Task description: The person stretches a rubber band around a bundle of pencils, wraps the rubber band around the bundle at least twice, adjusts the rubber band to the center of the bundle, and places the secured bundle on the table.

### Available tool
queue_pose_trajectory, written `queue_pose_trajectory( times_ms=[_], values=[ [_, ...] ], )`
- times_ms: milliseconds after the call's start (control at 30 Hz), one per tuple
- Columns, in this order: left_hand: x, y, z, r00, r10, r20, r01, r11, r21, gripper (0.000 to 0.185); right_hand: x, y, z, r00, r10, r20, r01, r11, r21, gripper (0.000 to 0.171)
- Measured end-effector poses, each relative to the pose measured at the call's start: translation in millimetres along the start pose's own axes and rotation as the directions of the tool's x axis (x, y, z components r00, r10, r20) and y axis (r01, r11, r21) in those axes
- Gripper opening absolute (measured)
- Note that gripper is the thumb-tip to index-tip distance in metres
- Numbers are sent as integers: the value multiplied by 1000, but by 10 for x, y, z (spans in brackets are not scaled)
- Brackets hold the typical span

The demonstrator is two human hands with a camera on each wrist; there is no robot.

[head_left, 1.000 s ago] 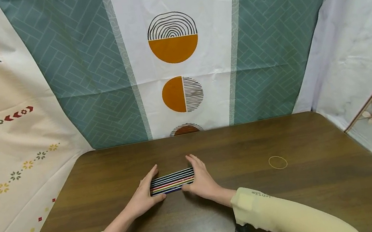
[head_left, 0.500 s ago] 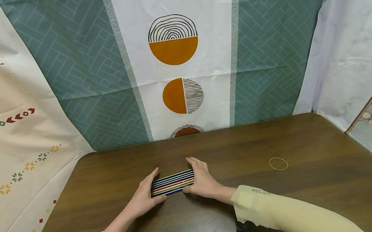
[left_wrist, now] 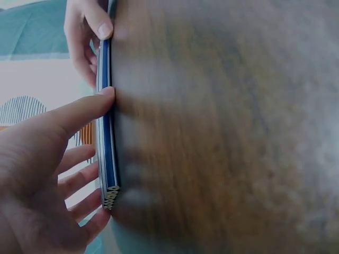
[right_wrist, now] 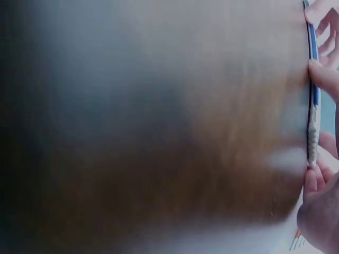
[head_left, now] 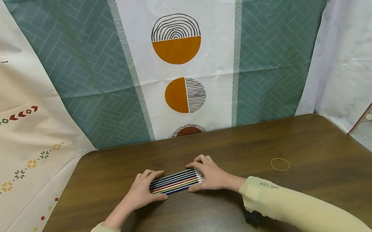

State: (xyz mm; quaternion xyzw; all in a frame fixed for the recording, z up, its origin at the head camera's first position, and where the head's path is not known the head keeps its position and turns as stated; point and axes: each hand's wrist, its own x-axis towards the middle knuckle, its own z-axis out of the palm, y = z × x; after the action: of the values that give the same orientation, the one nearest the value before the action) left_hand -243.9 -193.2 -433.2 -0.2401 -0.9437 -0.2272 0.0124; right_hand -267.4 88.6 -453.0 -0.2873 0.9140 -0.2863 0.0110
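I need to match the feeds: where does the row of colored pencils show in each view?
Head: row of colored pencils at table centre, between both hands.
Left wrist: edge-on, a blue strip left of centre, left thumb touching it.
Right wrist: thin strip at the right edge.
Shared landmark: the brown wooden table.

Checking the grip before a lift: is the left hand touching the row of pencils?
Touching. In the left wrist view the left hand has its thumb pressed on the near edge of the pencils, its fingers on the far side.
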Motion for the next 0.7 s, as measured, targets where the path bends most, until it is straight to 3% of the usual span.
queue_pose_trajectory(
  times_ms=[333,700],
  values=[
    [46,-17,-58,999,-2,35,3,1000,-25,61,91,63,-108,994,-65,92,68,997,-33,63],
    [64,31,-44,998,-5,60,10,996,-83,53,96,64,-124,992,-45,116,47,999,-14,56]
  ],
)
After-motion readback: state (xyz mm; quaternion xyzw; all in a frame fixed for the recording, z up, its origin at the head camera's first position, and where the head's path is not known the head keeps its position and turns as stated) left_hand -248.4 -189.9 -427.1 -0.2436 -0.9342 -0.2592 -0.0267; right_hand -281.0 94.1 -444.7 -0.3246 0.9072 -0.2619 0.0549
